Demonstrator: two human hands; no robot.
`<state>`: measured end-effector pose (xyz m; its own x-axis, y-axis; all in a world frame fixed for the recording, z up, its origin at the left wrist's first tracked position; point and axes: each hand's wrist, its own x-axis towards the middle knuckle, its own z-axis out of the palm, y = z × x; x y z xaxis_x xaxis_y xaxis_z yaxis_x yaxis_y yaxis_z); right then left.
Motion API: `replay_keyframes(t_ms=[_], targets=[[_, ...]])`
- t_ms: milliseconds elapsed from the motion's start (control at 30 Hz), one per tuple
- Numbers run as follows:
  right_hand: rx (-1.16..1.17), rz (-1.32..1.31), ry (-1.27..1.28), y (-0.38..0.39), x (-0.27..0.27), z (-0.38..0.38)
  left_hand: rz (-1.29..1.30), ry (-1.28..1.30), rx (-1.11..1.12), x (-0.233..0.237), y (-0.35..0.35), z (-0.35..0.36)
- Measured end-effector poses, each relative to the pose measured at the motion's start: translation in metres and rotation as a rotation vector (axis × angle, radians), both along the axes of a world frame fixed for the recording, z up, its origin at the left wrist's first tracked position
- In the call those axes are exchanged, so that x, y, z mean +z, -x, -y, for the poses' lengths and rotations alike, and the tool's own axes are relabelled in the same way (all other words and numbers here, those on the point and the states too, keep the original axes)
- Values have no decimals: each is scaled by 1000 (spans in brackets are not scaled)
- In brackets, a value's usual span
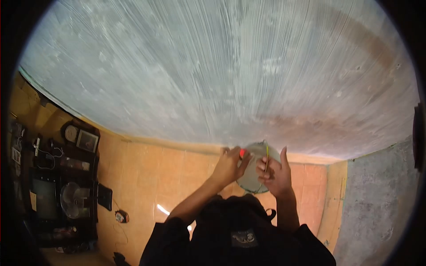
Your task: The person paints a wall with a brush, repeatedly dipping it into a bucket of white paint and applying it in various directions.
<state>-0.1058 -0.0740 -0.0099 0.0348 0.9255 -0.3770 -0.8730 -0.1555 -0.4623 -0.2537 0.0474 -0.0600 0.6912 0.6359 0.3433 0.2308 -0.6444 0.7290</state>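
Painted wall (pixel 186 57): pale light is brightening its middle
Floor (pixel 146 177): is glowing orange, white glare streaking it at left
Cabinet (pixel 84 176): is sinking into shadow, small details blurring
Shirt (pixel 199 239): is reading nearly solid black
Left hand (pixel 230 166), right hand (pixel 274 175): are looking slightly soft
Right wall (pixel 377 208): is bending, blackness closing round the corners

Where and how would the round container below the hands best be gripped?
Probably by its near rim, coming from the wearer's side: the container is round, and that curved edge shows clear of the left hand and right hand, which overlap its sides in this view.
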Motion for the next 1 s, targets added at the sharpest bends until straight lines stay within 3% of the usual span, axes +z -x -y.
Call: replay_keyframes(t_ms=[367, 667, 1000], targets=[[-55, 110, 44, 36, -5, -18, 99, -49, -82, 14, 33, -19], [-151, 48, 44, 65, -13, -29, 111, 17, -113, 8, 62, -32], [-176, -46, 15, 60, -24, -56, 120, -129, -61, 4, 65, -36]])
